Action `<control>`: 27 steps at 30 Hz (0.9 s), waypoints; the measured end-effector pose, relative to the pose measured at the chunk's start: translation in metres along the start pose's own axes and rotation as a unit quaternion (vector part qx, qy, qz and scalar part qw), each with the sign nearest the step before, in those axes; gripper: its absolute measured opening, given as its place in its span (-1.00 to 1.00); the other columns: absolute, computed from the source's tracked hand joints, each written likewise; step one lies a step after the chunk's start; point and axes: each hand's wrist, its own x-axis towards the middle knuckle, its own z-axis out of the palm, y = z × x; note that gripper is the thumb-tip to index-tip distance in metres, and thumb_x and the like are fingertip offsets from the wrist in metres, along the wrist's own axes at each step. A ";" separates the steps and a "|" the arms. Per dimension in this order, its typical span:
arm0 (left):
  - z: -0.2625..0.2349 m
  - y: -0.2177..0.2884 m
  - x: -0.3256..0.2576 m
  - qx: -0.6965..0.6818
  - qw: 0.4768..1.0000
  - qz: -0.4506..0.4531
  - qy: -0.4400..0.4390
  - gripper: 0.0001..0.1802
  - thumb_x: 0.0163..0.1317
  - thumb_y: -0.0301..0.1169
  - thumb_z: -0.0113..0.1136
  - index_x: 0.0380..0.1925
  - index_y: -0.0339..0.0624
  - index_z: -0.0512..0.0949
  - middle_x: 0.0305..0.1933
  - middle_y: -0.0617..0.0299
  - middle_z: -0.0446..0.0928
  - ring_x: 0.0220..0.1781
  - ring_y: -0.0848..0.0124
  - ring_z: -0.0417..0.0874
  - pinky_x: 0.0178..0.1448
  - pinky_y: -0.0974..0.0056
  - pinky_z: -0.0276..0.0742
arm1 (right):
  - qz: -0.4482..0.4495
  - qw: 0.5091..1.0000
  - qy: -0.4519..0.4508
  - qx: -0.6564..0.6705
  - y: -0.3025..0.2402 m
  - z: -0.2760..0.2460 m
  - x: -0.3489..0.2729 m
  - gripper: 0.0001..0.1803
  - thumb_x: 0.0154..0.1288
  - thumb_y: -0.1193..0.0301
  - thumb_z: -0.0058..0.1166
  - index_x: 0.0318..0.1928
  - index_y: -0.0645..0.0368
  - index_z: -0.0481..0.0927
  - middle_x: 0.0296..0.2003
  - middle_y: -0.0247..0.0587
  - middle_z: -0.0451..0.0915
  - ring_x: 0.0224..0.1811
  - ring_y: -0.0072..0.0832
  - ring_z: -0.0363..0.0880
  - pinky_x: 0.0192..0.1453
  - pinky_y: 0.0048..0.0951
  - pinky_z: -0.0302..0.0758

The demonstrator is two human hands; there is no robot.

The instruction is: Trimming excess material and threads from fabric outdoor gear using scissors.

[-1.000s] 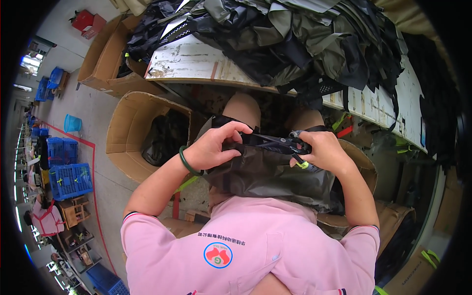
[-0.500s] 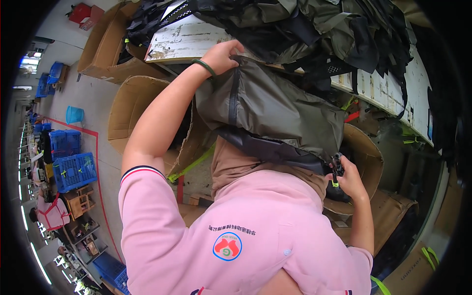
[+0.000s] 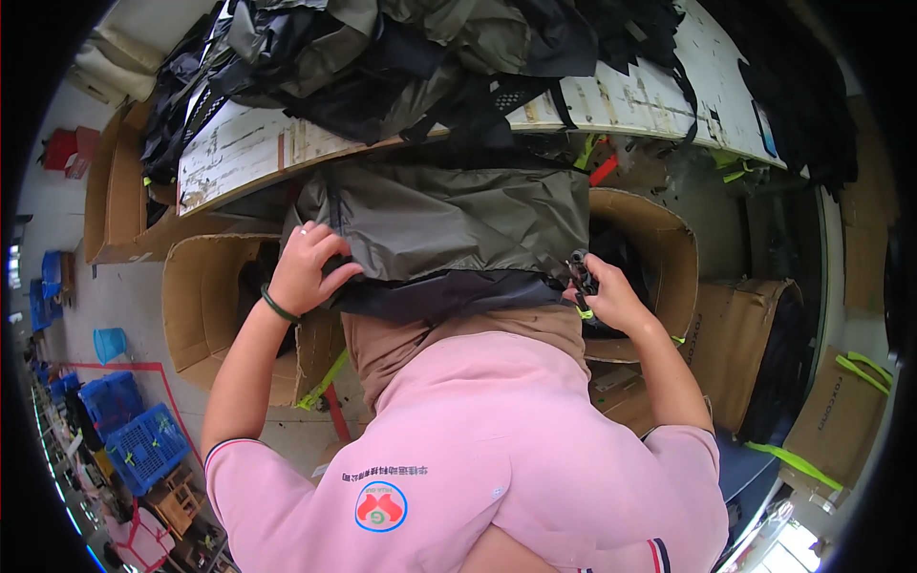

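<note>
An olive-green fabric bag piece with a black lower band [image 3: 449, 224] lies spread across my lap, below the worn white table edge [image 3: 248, 153]. My left hand [image 3: 306, 267] grips the bag's left edge; a green band is on that wrist. At the bag's right end, my right hand [image 3: 604, 294] pinches a black strap buckle [image 3: 580, 272]. A pile of black and olive bags [image 3: 401, 53] covers the table above.
Open cardboard boxes stand on the floor at the left [image 3: 205, 306] and right [image 3: 659, 248], with more cartons [image 3: 755, 344] further right. Blue plastic crates [image 3: 134, 435] sit at the lower left. Neon-green straps [image 3: 325, 382] hang by my knees.
The bag was held bunched in both hands, then lifted toward the table. Now it has come down and lies flat across my lap, with my left hand lower on its left edge.
</note>
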 end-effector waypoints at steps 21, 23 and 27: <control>0.033 -0.012 -0.051 -0.542 0.798 -0.262 -0.016 -0.70 0.43 -0.29 0.01 -0.48 -0.20 0.41 -0.48 0.53 0.22 -0.39 0.67 0.19 -0.29 0.47 0.15 | -0.084 0.980 0.140 -0.112 0.010 0.015 0.009 -0.74 0.06 0.61 0.26 -0.25 0.24 0.46 -0.36 -0.13 0.57 -0.26 -0.22 0.52 -0.12 -0.32 0.44; 0.026 -0.006 -0.043 -0.542 0.797 -0.264 -0.025 -0.67 0.43 -0.28 0.01 -0.51 -0.20 0.39 -0.48 0.53 0.22 -0.39 0.66 0.19 -0.30 0.45 0.16 | -0.082 0.982 0.135 -0.105 0.014 0.014 0.011 -0.74 0.05 0.61 0.26 -0.26 0.25 0.46 -0.37 -0.13 0.57 -0.27 -0.24 0.52 -0.12 -0.33 0.45; 0.015 -0.017 -0.045 -0.481 0.842 -0.233 -0.072 -0.65 0.42 -0.25 0.03 -0.50 -0.25 0.43 -0.49 0.49 0.28 -0.38 0.63 0.26 -0.28 0.42 0.25 | -0.062 0.987 0.135 -0.058 0.009 0.014 0.016 -0.70 0.02 0.54 0.32 -0.35 0.24 0.40 -0.40 -0.09 0.49 -0.25 -0.10 0.44 -0.16 -0.24 0.41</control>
